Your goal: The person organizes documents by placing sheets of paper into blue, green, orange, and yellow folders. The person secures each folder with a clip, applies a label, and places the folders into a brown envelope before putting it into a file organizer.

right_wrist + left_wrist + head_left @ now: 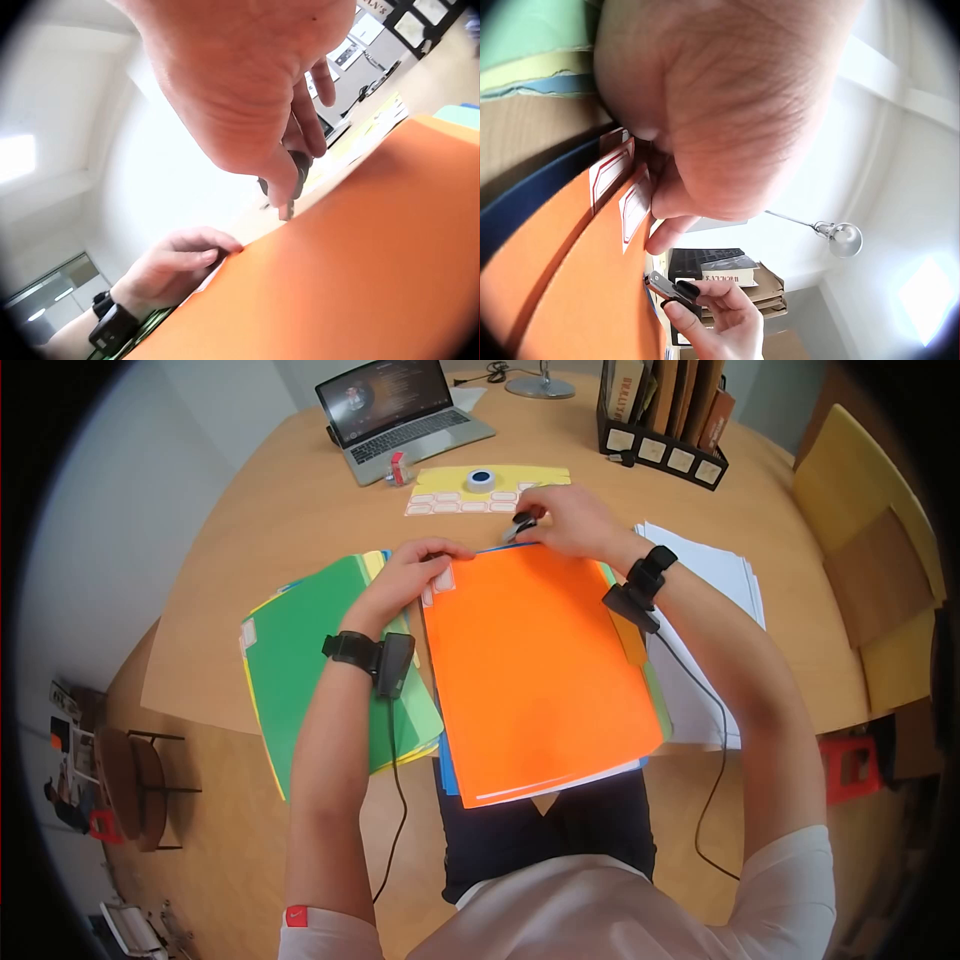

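Observation:
An orange folder (540, 670) lies in front of me on a stack with blue, green and yellow edges showing. My left hand (412, 572) grips its upper left corner beside white labels with red borders (635, 196). At the top edge, my right hand (572, 520) holds a small black and grey stapler (667, 286) between thumb and fingers. The stapler's metal end is right at the orange edge in the right wrist view, partly hidden by the thumb.
Left of the stack lies a green folder (310, 650) on yellow ones; white paper (715, 585) lies right. Beyond are a yellow sheet (440, 481), label sheets (450, 503), a tape roll (481, 481), a laptop (415, 435), a lamp base (540, 387) and a file holder (665, 448).

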A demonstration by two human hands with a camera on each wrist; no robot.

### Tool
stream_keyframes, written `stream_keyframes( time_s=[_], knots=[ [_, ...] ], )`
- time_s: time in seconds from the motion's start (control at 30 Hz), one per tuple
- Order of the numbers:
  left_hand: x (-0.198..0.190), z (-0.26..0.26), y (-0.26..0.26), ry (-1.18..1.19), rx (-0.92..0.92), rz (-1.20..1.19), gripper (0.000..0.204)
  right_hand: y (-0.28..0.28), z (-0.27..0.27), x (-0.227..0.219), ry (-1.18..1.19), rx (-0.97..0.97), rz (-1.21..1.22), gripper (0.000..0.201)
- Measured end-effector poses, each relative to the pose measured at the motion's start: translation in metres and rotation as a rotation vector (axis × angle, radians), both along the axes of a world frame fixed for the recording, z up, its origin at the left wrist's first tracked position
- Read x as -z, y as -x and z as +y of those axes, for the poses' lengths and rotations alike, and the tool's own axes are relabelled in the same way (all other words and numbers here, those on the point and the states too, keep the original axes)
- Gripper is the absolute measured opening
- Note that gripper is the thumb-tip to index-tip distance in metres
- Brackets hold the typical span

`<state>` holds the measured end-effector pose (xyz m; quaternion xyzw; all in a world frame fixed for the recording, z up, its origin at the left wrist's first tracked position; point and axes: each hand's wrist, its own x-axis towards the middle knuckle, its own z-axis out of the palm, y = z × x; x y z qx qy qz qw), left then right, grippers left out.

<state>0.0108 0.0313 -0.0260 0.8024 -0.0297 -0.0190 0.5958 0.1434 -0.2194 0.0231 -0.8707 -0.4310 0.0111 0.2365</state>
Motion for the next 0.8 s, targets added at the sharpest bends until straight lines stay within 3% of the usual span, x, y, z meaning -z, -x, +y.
stream_keyframes(
  time_s=[0.13,0.27,0.4,0.5,0.6,0.67,0.8],
  knots=[
    [-0.002,-0.001,0.000,0.004,-0.014,0.010,0.030,-0.057,-0.018,0.042,-0.220,0.129,0.034,0.051],
    [-0.002,0.001,-0.001,0.068,-0.019,0.036,0.032,-0.065,-0.029,0.045,-0.130,0.255,0.087,0.055],
    [-0.006,-0.001,0.002,0.127,-0.023,0.069,0.034,-0.054,-0.022,0.042,-0.046,0.272,-0.130,0.050],
    [-0.001,0.004,-0.003,0.139,-0.003,0.042,0.036,-0.024,-0.001,0.028,-0.166,0.107,-0.432,0.045],
    [0.006,0.006,-0.005,0.194,-0.012,0.008,0.038,0.021,0.036,0.001,0.086,-0.087,0.041,0.046],
    [0.006,0.002,-0.007,0.208,-0.052,-0.045,0.038,0.048,0.057,0.002,0.146,-0.238,-0.007,0.051],
    [0.002,0.005,-0.003,0.296,-0.066,0.037,0.035,0.069,0.076,0.014,0.261,-0.254,-0.095,0.051]
  ],
)
